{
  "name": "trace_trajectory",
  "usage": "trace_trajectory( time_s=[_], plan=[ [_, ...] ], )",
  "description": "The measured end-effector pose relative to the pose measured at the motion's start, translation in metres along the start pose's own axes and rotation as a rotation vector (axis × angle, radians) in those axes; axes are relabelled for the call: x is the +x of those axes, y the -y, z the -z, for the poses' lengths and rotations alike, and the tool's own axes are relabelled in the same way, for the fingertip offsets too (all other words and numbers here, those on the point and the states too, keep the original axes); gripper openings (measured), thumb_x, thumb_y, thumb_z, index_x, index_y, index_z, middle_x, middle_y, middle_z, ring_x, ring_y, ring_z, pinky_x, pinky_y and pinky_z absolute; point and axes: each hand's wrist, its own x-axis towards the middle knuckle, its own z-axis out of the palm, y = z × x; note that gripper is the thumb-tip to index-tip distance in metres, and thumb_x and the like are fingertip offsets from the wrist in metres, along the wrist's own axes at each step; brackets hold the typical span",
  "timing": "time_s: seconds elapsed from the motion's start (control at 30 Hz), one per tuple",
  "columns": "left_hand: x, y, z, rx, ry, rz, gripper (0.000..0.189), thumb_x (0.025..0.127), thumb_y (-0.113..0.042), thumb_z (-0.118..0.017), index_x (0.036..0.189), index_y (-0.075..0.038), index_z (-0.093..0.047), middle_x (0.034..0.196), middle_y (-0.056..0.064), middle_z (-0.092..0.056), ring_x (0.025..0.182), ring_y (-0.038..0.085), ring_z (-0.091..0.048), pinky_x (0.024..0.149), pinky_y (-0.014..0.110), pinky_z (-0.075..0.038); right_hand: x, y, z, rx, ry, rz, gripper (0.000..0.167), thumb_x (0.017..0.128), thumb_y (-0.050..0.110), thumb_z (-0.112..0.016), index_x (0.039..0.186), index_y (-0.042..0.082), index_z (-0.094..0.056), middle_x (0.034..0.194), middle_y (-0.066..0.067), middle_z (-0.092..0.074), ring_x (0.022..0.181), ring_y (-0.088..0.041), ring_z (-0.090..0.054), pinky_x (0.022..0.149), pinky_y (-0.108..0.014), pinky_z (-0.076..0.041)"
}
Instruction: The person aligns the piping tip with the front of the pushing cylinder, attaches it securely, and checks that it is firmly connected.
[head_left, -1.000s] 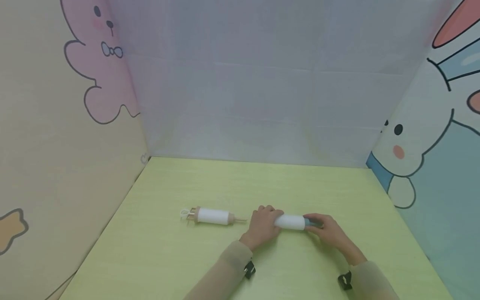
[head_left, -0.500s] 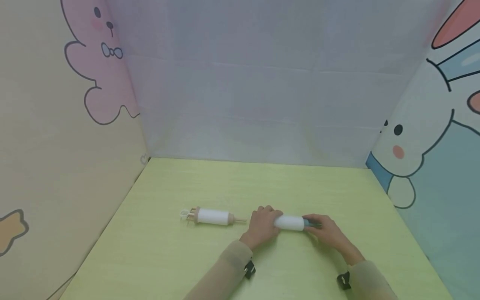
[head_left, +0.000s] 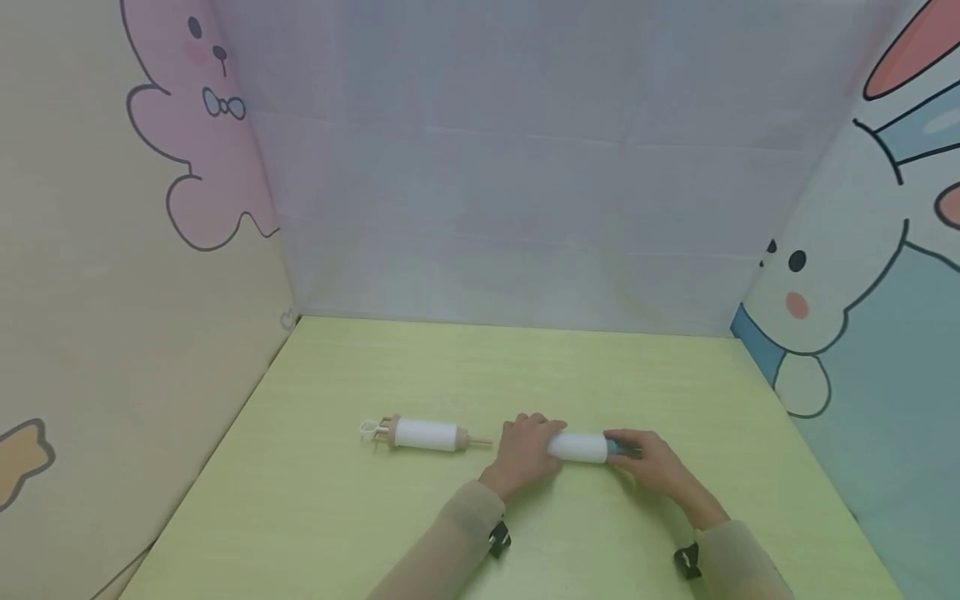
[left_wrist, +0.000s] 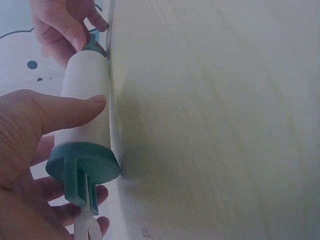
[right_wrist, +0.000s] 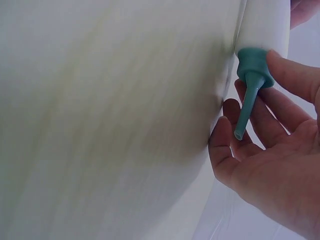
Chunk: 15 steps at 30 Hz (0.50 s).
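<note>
A white icing syringe with teal ends [head_left: 579, 447] lies level, close to the table, between both hands. My left hand [head_left: 525, 447] grips the barrel at its flanged end, thumb across the top in the left wrist view. Beyond that teal flange [left_wrist: 82, 162], a pale plunger rod sticks out, its end cut off by the frame. My right hand [head_left: 654, 462] pinches the teal nozzle cap [right_wrist: 254, 65] between thumb and fingers, and the thin nozzle tube [right_wrist: 245, 117] points out over the curled fingers. To the left lies a second icing syringe, white with beige ends [head_left: 426, 434].
The yellow-green table [head_left: 480, 358] meets a pale back wall [head_left: 480, 183]. Cartoon-printed side panels [head_left: 862, 333] stand at left and right. The beige syringe's nozzle points toward my left hand, its ring handle away from it.
Almost nothing differs. The right hand and the teal-ended syringe have shifted very slightly to the left; both hands keep their hold.
</note>
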Motion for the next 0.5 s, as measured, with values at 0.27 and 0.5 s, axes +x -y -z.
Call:
trace_trajectory(
  time_s=[0.27, 0.5],
  plan=[
    [0.0, -0.001, 0.005, -0.027, 0.009, 0.021, 0.057, 0.071, -0.03, -0.078, 0.125, -0.022, -0.063, 0.109, 0.001, -0.062, 0.091, 0.021, -0.053, 0.073, 0.038, -0.04, -0.001, 0.003, 0.005, 0.0, 0.032, 0.044, 0.045, 0.084, 0.005, -0.07, 0.124, -0.011, -0.055, 0.122, -0.027, -0.057, 0.111, -0.045, -0.052, 0.086, -0.053, -0.045],
    [-0.001, -0.004, 0.011, -0.018, 0.021, 0.025, 0.061, 0.069, -0.038, -0.082, 0.125, -0.022, -0.063, 0.111, 0.001, -0.062, 0.092, 0.021, -0.053, 0.073, 0.037, -0.04, -0.004, 0.01, 0.009, -0.019, 0.053, 0.045, 0.048, 0.082, 0.004, -0.071, 0.125, -0.011, -0.054, 0.123, -0.028, -0.056, 0.111, -0.049, -0.051, 0.087, -0.056, -0.043]
  ],
)
